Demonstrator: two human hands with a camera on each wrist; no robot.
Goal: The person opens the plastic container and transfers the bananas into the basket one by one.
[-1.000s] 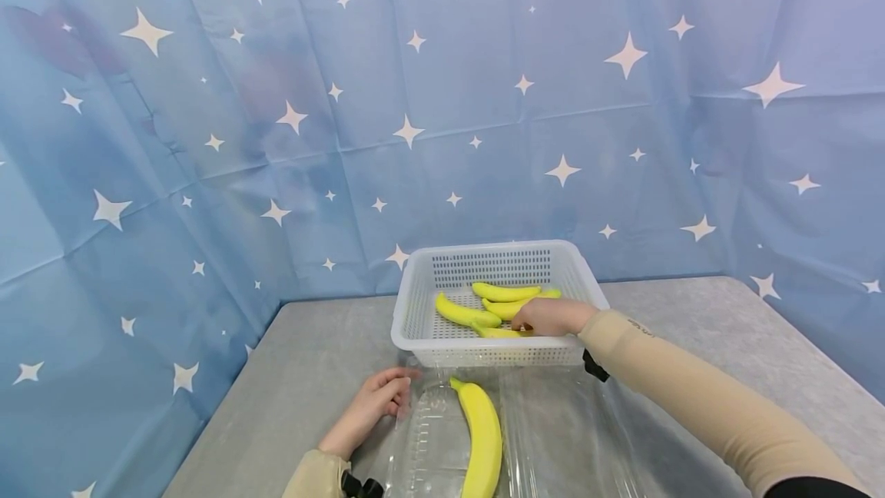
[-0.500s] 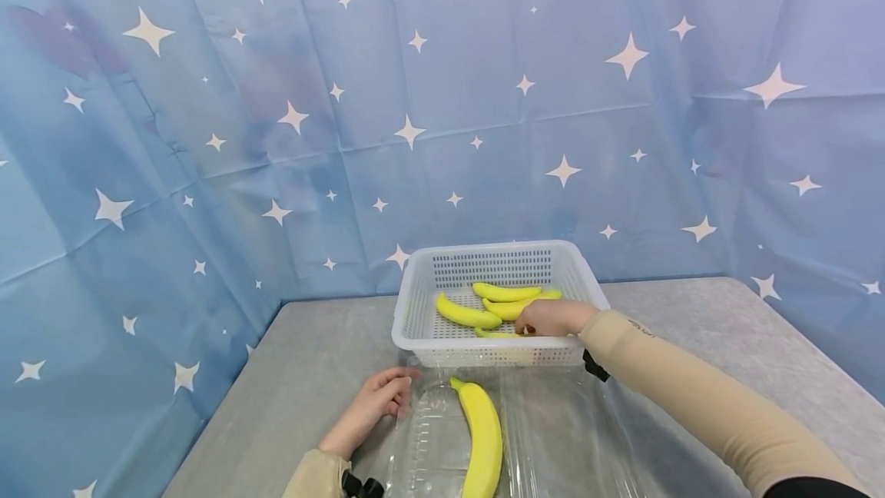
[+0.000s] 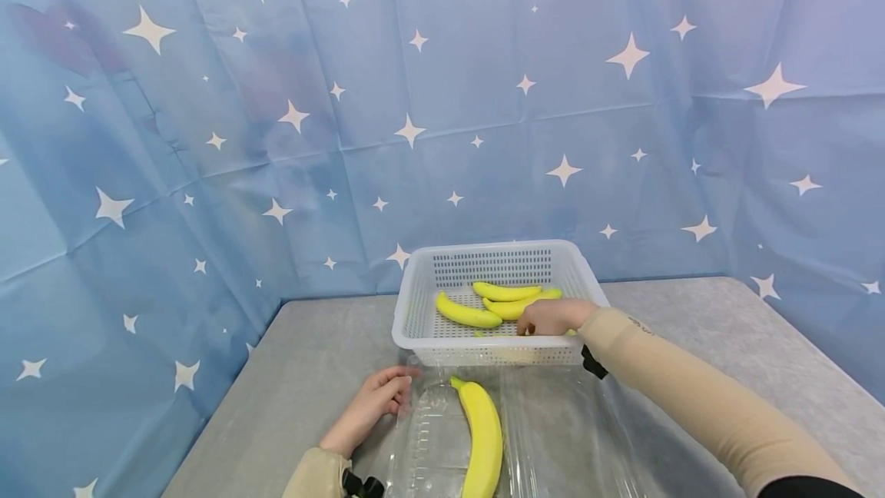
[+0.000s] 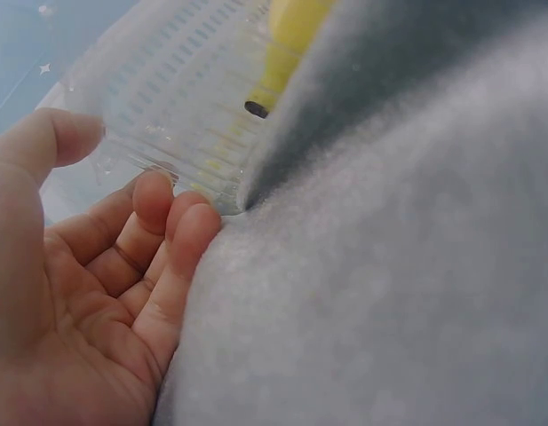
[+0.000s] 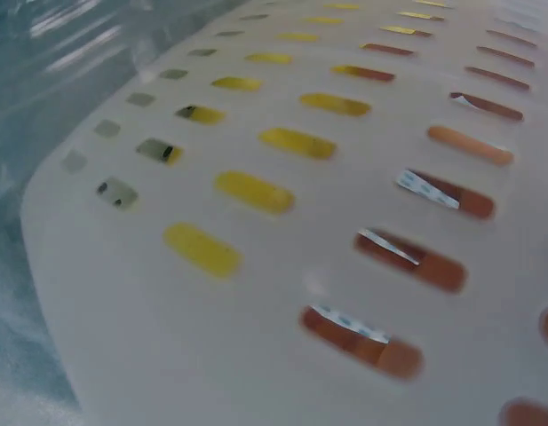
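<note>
In the head view, my left hand [image 3: 376, 402] rests loosely at the left edge of a clear plastic clamshell box [image 3: 432, 436]. The left wrist view has its thumb apart from the curled fingers [image 4: 154, 209], at the box's rim [image 4: 180, 169]. One yellow banana [image 3: 480, 436] lies lengthwise in the box. My right hand [image 3: 553, 317] reaches into a white slotted basket [image 3: 415, 343], fingers bent down at a banana by its front wall. That banana [image 5: 202, 248] shows yellow through the slots in the right wrist view; the rim hides most of it in the head view.
Three more bananas lie in the basket: one at the back [image 3: 507, 293], one in the middle [image 3: 515, 309], one at left [image 3: 466, 313]. The box's transparent lid [image 3: 574, 421] spreads right. Behind the grey table [image 3: 297, 360] hangs a blue starred curtain [image 3: 346, 137].
My right hand has shifted slightly right in the basket. The front banana has sunk and slid behind the front rim. The left hand, the box and its banana have stayed put.
</note>
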